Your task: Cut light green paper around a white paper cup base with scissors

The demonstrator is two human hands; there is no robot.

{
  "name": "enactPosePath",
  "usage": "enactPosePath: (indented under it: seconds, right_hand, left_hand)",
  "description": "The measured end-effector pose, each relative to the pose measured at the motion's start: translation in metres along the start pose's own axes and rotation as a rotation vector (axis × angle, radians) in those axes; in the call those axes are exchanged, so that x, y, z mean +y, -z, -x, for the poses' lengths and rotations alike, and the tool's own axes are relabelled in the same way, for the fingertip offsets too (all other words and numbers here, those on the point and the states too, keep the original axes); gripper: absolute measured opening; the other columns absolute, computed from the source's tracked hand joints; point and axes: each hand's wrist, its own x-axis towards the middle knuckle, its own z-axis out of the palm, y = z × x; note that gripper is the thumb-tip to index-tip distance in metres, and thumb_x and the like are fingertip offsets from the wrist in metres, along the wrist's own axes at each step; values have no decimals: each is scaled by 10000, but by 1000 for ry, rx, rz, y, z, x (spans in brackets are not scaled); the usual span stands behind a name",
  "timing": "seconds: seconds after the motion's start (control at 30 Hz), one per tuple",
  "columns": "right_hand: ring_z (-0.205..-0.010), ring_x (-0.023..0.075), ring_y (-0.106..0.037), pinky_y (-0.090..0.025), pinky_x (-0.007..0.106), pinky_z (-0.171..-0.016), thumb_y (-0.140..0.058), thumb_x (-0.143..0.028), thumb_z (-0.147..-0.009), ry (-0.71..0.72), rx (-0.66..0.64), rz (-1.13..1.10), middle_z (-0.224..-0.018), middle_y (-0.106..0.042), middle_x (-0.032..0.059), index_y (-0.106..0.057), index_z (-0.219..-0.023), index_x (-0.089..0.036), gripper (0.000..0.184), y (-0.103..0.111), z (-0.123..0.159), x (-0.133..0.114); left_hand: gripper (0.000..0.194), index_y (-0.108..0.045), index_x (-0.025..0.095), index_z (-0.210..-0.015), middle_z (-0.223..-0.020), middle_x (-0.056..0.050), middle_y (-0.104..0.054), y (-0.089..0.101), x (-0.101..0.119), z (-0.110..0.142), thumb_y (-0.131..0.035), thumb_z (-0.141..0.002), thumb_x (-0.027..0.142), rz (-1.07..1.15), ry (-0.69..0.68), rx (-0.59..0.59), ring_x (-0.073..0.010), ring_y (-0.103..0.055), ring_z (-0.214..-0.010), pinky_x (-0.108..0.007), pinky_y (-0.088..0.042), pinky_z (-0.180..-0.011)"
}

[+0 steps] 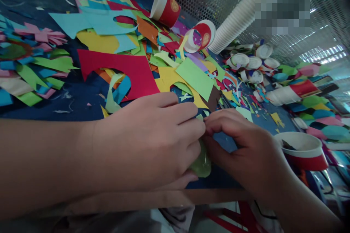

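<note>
My left hand [166, 134] is curled, knuckles up, around a glossy pale-green object [204, 164] with a rounded lower end; its kind does not show. My right hand [240, 138] meets it from the right, thumb and forefinger pinched together against the left fingertips. Whatever lies in that pinch is too small or hidden to make out. Both hands are over the front of a dark blue table. Just beyond them lie a red paper offcut [136, 72], a light green paper piece [194, 76] and a yellow paper offcut [166, 76].
A heap of cut paper scraps [101, 22] covers the table's back. Folded paper strips [35, 65] lie at left. A tipped red-and-white paper cup [172, 12] and a long stack of nested cups [235, 16] lie behind. At right stands another paper cup [303, 160].
</note>
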Motion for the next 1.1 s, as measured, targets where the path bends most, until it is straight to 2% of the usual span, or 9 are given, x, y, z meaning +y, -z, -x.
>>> enactPosePath:
  seconds: [0.17,0.23,0.33,0.5,0.67,0.77,0.87,1.0,1.1]
  right_hand:
    - [-836,178,-656,-534,325,-752,-611,-82,-883,0,83,-68,-865,-688,28,-632,-849,-211,135,0,7,3]
    - [-907,172,-654,-521,332,-850,-603,-68,-900,51,126,-12,-923,-691,36,-660,-908,-204,148,3,14,2]
    - [-1042,211,-606,-476,377,-965,-593,-55,-891,151,157,157,-1021,-672,76,-689,-976,-173,175,7,27,0]
    - [-1134,303,-563,-474,477,-960,-614,-62,-828,237,202,247,-1130,-649,122,-684,-1042,-148,240,0,43,-1]
    - [-1151,348,-577,-488,540,-962,-609,-125,-839,260,226,241,-1151,-666,136,-695,-998,-159,184,-7,46,2]
    - [-1180,371,-565,-488,557,-969,-613,-123,-827,268,239,230,-1161,-658,147,-701,-983,-152,182,-8,47,5]
    - [-1187,398,-555,-490,595,-950,-615,-138,-834,270,261,204,-1176,-644,154,-713,-1073,-156,259,-10,49,6]
    - [-1163,412,-567,-498,618,-934,-629,-144,-834,272,278,195,-1164,-646,160,-735,-1038,-157,229,-12,48,6]
    - [-1140,430,-580,-510,616,-912,-645,-141,-830,270,270,209,-1109,-662,167,-761,-963,-150,177,-12,47,5]
  left_hand:
    - [349,-706,225,-872,-936,-25,-705,3,0,-1,-448,-1028,401,2,6,-8,-240,-642,-943,-423,-508,-737]
    - [352,-724,230,-874,-939,-20,-722,6,0,-1,-471,-1025,423,19,11,-28,-237,-643,-916,-422,-498,-718]
    - [405,-735,222,-890,-919,-9,-722,7,0,-1,-410,-1067,385,48,37,-22,-237,-643,-905,-426,-483,-719]
    - [365,-736,204,-950,-897,-11,-713,5,-5,-4,-394,-1077,203,81,87,39,-244,-648,-918,-417,-493,-798]
    - [222,-753,203,-887,-884,-30,-710,7,-5,-25,-561,-997,184,136,153,-128,-209,-641,-836,-359,-485,-754]
    - [144,-713,203,-772,-831,-6,-694,11,-3,-40,-676,-886,123,92,84,-220,-195,-607,-778,-341,-416,-684]
    - [197,-633,208,-663,-748,7,-649,14,-1,-49,-716,-798,92,22,36,-273,-205,-569,-735,-357,-347,-623]
    - [213,-593,206,-674,-738,4,-626,13,-1,-50,-704,-823,102,-53,25,-271,-219,-569,-752,-370,-354,-640]
    - [199,-597,194,-710,-776,-19,-650,10,-1,-48,-627,-892,119,-61,-34,-264,-227,-579,-765,-379,-383,-665]
